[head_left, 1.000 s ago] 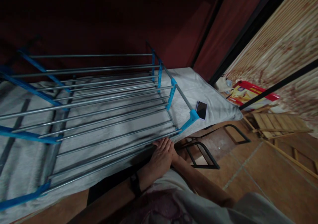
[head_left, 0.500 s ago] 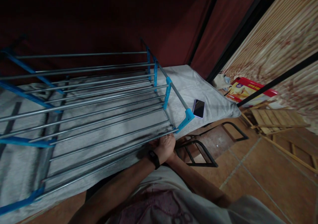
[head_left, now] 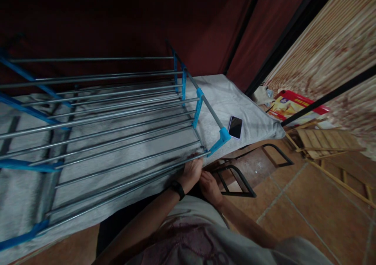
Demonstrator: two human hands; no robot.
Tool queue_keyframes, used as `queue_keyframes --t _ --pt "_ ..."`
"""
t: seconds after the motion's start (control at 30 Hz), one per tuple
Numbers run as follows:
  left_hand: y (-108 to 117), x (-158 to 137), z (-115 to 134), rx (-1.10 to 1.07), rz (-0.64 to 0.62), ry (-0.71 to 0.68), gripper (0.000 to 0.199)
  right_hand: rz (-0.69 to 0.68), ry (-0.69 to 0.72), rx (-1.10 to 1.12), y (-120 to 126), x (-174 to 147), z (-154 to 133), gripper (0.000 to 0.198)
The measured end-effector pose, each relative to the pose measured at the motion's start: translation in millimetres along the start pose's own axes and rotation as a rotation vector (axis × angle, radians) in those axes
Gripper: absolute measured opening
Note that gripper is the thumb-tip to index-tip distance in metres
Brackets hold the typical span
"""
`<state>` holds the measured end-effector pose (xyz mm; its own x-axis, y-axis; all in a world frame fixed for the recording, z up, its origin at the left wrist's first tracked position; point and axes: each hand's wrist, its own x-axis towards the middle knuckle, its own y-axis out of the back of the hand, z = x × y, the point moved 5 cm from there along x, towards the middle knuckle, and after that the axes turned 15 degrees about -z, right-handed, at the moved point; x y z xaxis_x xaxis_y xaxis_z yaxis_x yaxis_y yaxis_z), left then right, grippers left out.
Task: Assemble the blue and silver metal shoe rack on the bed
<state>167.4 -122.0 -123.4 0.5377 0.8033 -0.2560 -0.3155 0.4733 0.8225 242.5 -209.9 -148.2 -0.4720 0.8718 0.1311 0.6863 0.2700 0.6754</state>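
A rack (head_left: 141, 136) of grey metal rods with blue plastic end brackets lies across the bed-like surface in front of me. My left hand (head_left: 193, 170), with a black band on the wrist, is closed at the rack's nearest rods by the right end. Its fingertips pass beneath a rod and are partly hidden. Just right of and below it is my right hand (head_left: 210, 187), fingers curled together, apart from the rods. What it holds, if anything, cannot be made out. A blue corner bracket (head_left: 225, 134) sits just beyond my hands.
A phone (head_left: 235, 127) lies on the grey-white cloth (head_left: 249, 120) right of the rack. Black metal frames (head_left: 239, 181) stand below the cloth's edge. Farther right are a red-and-yellow box (head_left: 293, 106) and a wooden slatted piece (head_left: 326, 141) on the tiled floor.
My right hand has come out from beneath my left and moved slightly right and down. My left hand has shifted a little left, staying at the rods.
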Motion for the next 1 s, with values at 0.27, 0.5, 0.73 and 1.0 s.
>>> queue_keyframes --t 0.27,0.5,0.73,1.0 --pt "3 -9 0 -0.023 -0.034 -0.058 0.045 0.421 -0.273 0.154 62 -7 50 0.041" --pt "2 -5 -1 0.005 -0.072 -0.049 0.046 0.411 -0.318 0.153 56 23 50 0.036" --pt "5 -8 0 -0.069 -0.069 -0.085 0.043 0.362 -0.402 0.129 58 26 47 0.023" --pt "-6 -2 -6 -0.143 -0.031 -0.111 0.035 0.351 -0.419 0.053 61 24 37 0.015"
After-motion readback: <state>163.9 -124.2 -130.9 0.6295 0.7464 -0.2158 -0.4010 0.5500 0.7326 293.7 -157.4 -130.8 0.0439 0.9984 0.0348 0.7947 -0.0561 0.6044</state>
